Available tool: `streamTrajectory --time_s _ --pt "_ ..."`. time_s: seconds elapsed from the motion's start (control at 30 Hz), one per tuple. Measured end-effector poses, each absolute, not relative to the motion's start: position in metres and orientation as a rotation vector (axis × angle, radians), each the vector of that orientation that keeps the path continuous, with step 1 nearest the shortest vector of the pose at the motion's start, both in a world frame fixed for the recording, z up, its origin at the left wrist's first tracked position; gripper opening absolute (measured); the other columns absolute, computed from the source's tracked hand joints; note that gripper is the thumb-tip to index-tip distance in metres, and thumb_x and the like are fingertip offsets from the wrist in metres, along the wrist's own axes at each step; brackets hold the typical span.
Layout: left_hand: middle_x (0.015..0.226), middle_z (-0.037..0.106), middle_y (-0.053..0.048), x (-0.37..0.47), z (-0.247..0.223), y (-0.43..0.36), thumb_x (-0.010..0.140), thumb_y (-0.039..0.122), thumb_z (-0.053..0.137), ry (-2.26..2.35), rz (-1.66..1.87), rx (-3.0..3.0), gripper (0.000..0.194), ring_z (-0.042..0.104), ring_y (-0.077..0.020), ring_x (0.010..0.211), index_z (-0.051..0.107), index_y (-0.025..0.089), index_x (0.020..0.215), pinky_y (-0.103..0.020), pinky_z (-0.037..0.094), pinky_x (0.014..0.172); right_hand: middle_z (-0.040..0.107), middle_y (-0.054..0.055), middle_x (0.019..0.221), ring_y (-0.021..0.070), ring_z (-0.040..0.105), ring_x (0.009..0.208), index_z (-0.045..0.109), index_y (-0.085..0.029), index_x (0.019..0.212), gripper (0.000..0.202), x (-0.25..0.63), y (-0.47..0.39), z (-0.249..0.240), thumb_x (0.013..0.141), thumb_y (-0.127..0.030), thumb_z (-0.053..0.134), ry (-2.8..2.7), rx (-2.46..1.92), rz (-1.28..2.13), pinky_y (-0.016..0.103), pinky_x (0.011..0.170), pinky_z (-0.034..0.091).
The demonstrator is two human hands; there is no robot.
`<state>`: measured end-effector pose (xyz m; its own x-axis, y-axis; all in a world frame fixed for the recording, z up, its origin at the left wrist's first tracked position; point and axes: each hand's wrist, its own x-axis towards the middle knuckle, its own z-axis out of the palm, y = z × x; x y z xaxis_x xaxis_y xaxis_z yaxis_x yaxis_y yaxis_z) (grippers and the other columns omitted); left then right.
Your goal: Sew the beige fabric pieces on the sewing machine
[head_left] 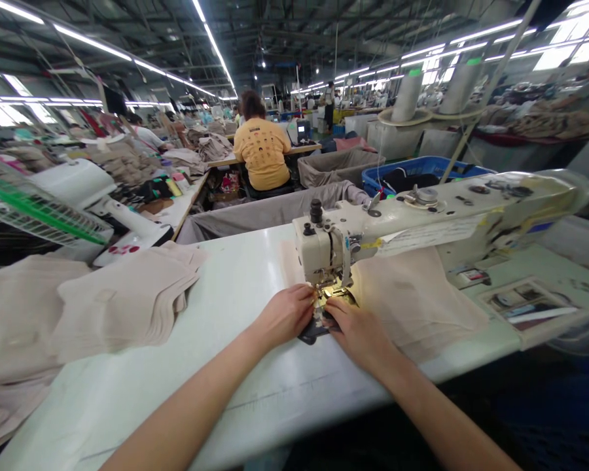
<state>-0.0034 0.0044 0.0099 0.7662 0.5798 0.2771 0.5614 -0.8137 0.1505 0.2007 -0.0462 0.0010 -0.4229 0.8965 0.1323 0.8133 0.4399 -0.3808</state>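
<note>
At the needle area of a white sewing machine (321,252), my left hand (285,315) has its fingers bent and pressed together beside the presser foot. My right hand (356,328) is on the near right side of the lit metal needle plate (336,292), with thumb and fingers drawn together. Whatever either hand pinches is too small and covered to make out. A beige fabric piece (412,294) lies flat under the machine arm, just right of my right hand. More beige cloth (289,261) shows behind the machine head.
Stacked beige fabric pieces (122,301) lie on the left of the pale table (226,366). A white fan (73,190) stands behind them. Beyond the machine are a cloth-lined bin (269,206), a blue basket (422,163), thread cones (407,95) and a seated person (262,147).
</note>
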Motion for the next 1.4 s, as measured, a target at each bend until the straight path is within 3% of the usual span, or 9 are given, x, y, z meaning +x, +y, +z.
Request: streamTrajectory --time_s 0.3,0.6,1.0,1.2,1.4 --pt "0.131 0.063 -0.013 -0.008 -0.005 0.0 0.098 0.019 0.046 1.119 0.583 2.831 0.033 0.058 -0.0257 0.123 0.059 0.016 0.129 -0.045 0.051 0.106 0.065 0.012 0.134 0.0268 0.069 0.108 0.063 -0.017 0.126 0.033 0.201 -0.065 -0.018 0.094 -0.016 0.055 -2.278 -1.447 0.292 0.04 0.089 0.059" --pt "0.114 0.066 -0.012 0.008 0.015 -0.053 0.095 0.029 0.058 1.3 0.285 2.824 0.023 0.061 -0.0285 0.107 0.062 0.017 0.114 -0.045 0.056 0.091 0.07 0.01 0.122 0.0253 0.072 0.098 0.065 -0.018 0.119 0.027 0.212 -0.072 -0.018 0.093 -0.017 0.055 -2.182 -1.38 0.307 0.037 0.082 0.06" --pt "0.121 0.065 -0.012 0.017 0.014 -0.078 0.098 0.026 0.052 1.227 0.19 2.93 0.029 0.061 -0.0281 0.11 0.055 0.016 0.125 -0.044 0.055 0.087 0.069 0.01 0.123 0.0246 0.071 0.097 0.065 -0.017 0.119 0.028 0.212 -0.087 -0.016 0.093 -0.013 0.058 -2.367 -1.394 0.252 0.036 0.079 0.058" --pt "0.123 0.063 -0.012 0.014 0.011 -0.071 0.099 0.026 0.05 1.141 0.28 2.891 0.03 0.058 -0.028 0.114 0.056 0.016 0.126 -0.044 0.054 0.095 0.067 0.011 0.124 0.024 0.07 0.098 0.064 -0.017 0.12 0.027 0.212 -0.084 -0.014 0.096 -0.014 0.053 -2.439 -1.424 0.237 0.035 0.081 0.057" --pt "0.117 0.064 -0.013 0.009 0.008 -0.045 0.1 0.026 0.047 1.122 0.31 2.844 0.024 0.059 -0.0278 0.114 0.062 0.015 0.115 -0.043 0.054 0.098 0.068 0.009 0.119 0.0221 0.068 0.101 0.063 -0.02 0.117 0.027 0.206 -0.063 -0.006 0.095 -0.011 0.051 -2.424 -1.47 0.316 0.031 0.081 0.055"
